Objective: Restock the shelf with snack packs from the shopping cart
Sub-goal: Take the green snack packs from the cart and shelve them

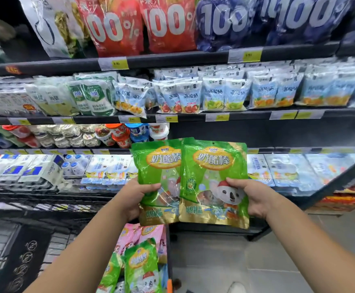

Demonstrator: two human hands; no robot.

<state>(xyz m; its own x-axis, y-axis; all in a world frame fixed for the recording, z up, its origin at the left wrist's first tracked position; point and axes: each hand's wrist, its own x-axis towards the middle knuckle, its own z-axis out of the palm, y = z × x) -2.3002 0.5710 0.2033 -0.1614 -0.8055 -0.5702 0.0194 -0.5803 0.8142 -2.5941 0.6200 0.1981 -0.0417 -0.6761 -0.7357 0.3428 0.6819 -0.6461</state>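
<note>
Down at 6 o'clock, the shopping cart [169, 256] holds spare packs [140, 269], pink and green. Higher up, near the middle, the left hand [134, 199] grips one green snack pack [157, 166]. The right hand [254, 197] grips another green pack [214, 166] that overlaps it. Behind, at 12 o'clock, stands the shelf [252, 121].

Head-worn camera faces the shelves [172, 59] closely, tilted slightly downward.
</note>
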